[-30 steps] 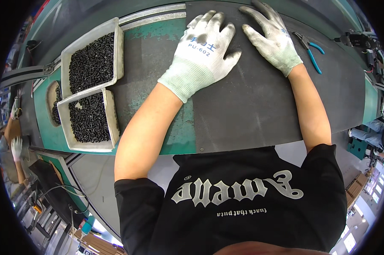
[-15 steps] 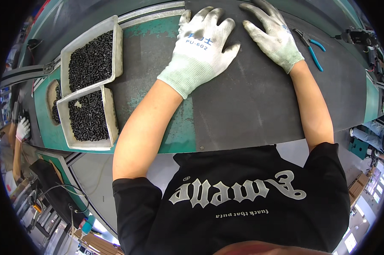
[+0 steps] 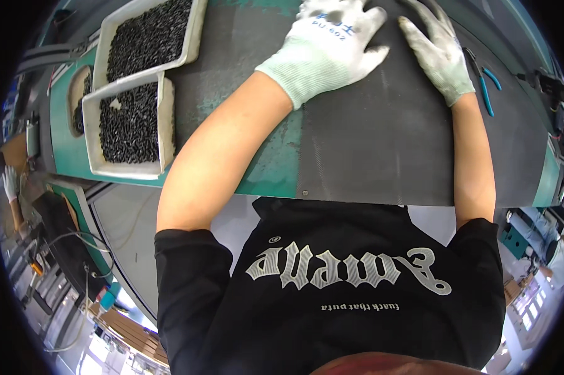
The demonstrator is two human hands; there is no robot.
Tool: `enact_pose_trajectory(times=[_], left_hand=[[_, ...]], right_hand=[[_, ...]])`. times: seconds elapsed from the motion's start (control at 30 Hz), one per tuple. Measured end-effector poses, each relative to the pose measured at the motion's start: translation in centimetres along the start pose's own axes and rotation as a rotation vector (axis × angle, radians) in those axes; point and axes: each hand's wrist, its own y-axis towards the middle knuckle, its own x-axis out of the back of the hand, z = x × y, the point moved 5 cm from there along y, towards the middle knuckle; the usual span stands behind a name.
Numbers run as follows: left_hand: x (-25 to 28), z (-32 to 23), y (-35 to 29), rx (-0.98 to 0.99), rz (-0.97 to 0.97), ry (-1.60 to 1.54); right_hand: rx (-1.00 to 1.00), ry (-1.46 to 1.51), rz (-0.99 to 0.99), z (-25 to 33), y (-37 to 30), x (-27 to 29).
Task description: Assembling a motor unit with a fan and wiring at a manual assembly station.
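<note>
My left hand [image 3: 334,53], in a white work glove with a pale green cuff, lies over the dark mat [image 3: 376,150] at the far side of the bench. Its thumb stands apart from the fingers, and some fingertips run out of the picture at the top. To its right is my right hand [image 3: 440,56], gloved alike, with fingers stretched and spread and dark smudges on them. Neither hand shows anything in its grasp. Just right of the right hand lies a pair of pliers [image 3: 487,94] with blue handles.
Two off-white bins [image 3: 167,119] [image 3: 196,37] on the left hold many small black parts. A smaller tray [image 3: 76,87] sits beside them. The green bench's near edge runs in front of me. At far left another person's gloved hand [image 3: 9,182] shows.
The whole view has tilted, so bench, bins and hands sit higher in the picture and more to the right. Against the mat, both hands stay in about the same place.
</note>
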Motion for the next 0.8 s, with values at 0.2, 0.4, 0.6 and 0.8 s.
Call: enact_pose_trajectory(times=[0.2,0.4,0.6,0.8], left_hand=[[-0.5,0.3,-0.2,-0.016,-0.017,-0.025],[-0.8,0.3,-0.4,-0.022,-0.035,-0.040],[-0.3,-0.1,0.0,-0.037,-0.018,-0.018],[-0.3,-0.2,-0.1,-0.045,-0.033,-0.008]], right_hand=[[0.123,-0.118,-0.140,-4.3,0.0,-2.2],[0.498,-0.346,-0.199,-3.1,-0.8,-1.7],[0.415,-0.234,-0.109,-2.9,-0.9,-2.3],[0.005,-0.035,-0.010,-0.5,-0.1,0.0]])
